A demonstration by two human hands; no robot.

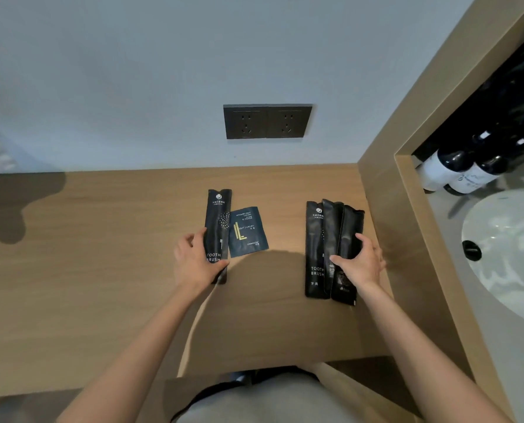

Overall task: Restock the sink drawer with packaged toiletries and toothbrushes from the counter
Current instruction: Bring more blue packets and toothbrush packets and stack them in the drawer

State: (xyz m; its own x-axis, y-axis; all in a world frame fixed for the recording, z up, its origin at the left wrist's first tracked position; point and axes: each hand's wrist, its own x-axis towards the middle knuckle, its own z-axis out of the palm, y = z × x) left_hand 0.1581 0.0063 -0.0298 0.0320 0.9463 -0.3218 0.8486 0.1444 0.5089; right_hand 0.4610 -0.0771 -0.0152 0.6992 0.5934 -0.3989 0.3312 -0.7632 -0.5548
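On counter (117, 270), left hand (195, 261) pinches one toothbrush packet (217, 227) beside shower cap sachet (248, 232); right hand (360, 262) clamps three fanned toothbrush packets (331, 251), likely gathering for drawer, unseen.

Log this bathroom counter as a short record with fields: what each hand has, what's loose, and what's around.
left-hand grip: holds single toothbrush packet by its lower end
right-hand grip: fingers curled over three fanned toothbrush packets
loose: shower cap sachet, against the single packet's right edge
surface: wooden counter
surroundings: double wall socket, sink, bottles at right
drawer: not in view
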